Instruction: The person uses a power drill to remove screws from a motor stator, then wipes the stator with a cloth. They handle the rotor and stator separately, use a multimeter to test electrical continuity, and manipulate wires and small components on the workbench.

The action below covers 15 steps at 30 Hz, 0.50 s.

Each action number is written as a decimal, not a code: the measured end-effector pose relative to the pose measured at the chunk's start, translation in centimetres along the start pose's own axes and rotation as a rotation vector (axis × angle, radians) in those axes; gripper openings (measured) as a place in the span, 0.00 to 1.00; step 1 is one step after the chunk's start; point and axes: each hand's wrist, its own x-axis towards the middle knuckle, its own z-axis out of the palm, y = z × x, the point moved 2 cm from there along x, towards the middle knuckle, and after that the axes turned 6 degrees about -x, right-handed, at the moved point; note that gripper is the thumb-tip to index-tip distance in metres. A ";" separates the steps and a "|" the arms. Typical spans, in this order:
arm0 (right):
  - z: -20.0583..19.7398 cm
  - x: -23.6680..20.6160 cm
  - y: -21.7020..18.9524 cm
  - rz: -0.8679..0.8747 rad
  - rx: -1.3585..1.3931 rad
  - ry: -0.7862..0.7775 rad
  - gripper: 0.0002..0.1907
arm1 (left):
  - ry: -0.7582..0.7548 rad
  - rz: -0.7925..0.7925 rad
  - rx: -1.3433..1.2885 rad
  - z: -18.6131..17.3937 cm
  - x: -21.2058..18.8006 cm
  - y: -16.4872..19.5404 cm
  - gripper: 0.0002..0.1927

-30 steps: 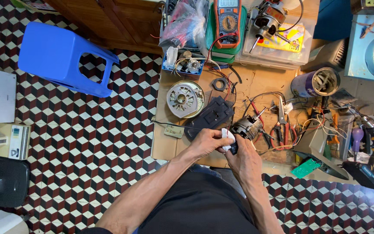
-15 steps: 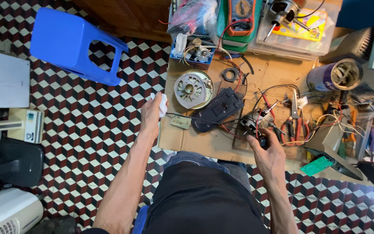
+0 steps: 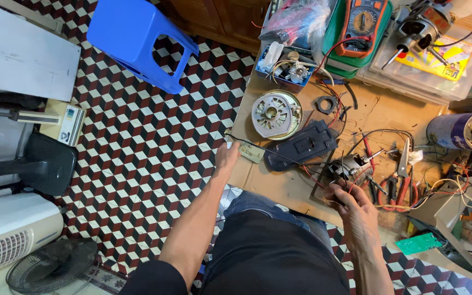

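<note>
The right hand (image 3: pixel 350 202) partly hides the small motor (image 3: pixel 348 168) beneath tangled wires.

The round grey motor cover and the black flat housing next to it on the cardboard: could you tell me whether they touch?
Apart. The head view shows bare cardboard between the round grey motor cover and the black flat housing.

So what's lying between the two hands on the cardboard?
In the head view, a thin dark wire stretches from the left hand toward the small motor by the right hand, passing a flat black plastic cover.
</note>
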 end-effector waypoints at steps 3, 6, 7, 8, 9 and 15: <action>-0.5 -0.2 0.3 0.012 -0.015 -0.004 0.21 | -0.112 -0.479 -0.454 0.4 1.2 -0.1 0.22; -1.2 -0.7 0.7 -0.007 -0.044 0.005 0.20 | -0.129 -0.517 -0.581 0.8 1.8 -0.1 0.16; -1.5 -0.8 0.8 -0.020 -0.054 0.012 0.20 | -0.143 -0.528 -0.621 1.0 1.9 0.0 0.15; -1.7 -1.0 0.9 -0.010 -0.048 0.024 0.20 | -0.160 -0.541 -0.659 1.2 1.9 0.0 0.13; -1.9 -1.1 1.0 0.001 -0.040 0.037 0.20 | -0.147 -0.552 -0.680 1.4 1.7 0.1 0.12; -1.7 -0.9 0.9 0.015 0.121 0.079 0.19 | -0.216 -0.484 -0.736 -0.4 -0.9 -0.5 0.07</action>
